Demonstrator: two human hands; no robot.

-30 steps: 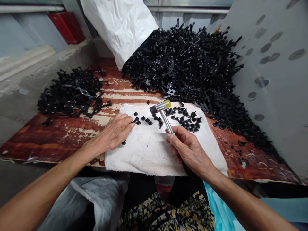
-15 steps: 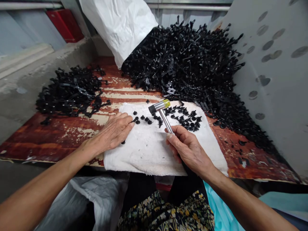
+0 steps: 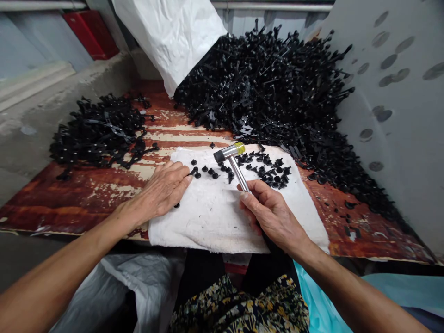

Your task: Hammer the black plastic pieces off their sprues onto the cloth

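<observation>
My right hand grips a small hammer by its shiny metal handle, its head raised over the white cloth. One hammer face is black, the other yellow. Palm down at the cloth's left edge, my left hand is closed, its fingers curled together. A small black plastic part pokes out at its fingertips, and another black piece shows below the thumb; what lies under the palm is hidden. Several loose black round-headed pieces lie between the hands, with a denser cluster behind the right hand.
A large heap of black plastic parts covers the back and right of the worn red board. A smaller heap sits at left. A white sack hangs over the back. A grey spotted panel bounds the right.
Both hands, the hammer and the parts hold nearly the same places. The view has shifted very slightly.
</observation>
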